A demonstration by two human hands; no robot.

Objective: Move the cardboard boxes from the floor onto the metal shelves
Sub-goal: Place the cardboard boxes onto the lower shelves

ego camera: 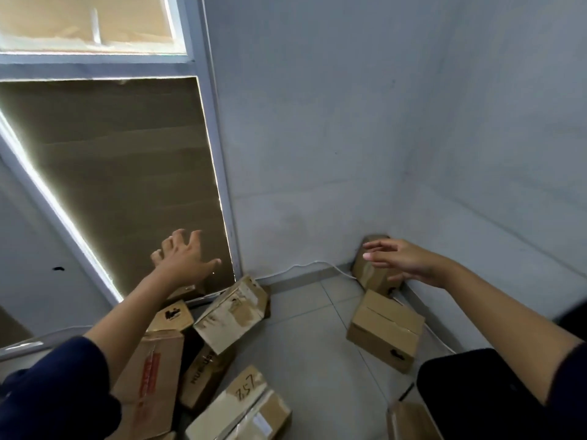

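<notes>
Several cardboard boxes lie scattered on the tiled floor. A taped box (pixel 233 312) leans tilted near the corner, a box marked 257 (pixel 241 404) lies at the bottom, and a plain box (pixel 386 331) rests to the right. Another box (pixel 370 274) stands in the room's corner. My left hand (pixel 184 258) is stretched out above the left pile, fingers spread, holding nothing. My right hand (pixel 400 258) reaches out in the air in front of the corner box, fingers extended and empty. No metal shelf is in view.
A window (pixel 120 173) covered with brown cardboard fills the left wall. Grey walls (pixel 349 138) meet in a corner ahead. A white cable (pixel 305 266) runs along the skirting. A box with red tape (pixel 149 382) lies by my left arm.
</notes>
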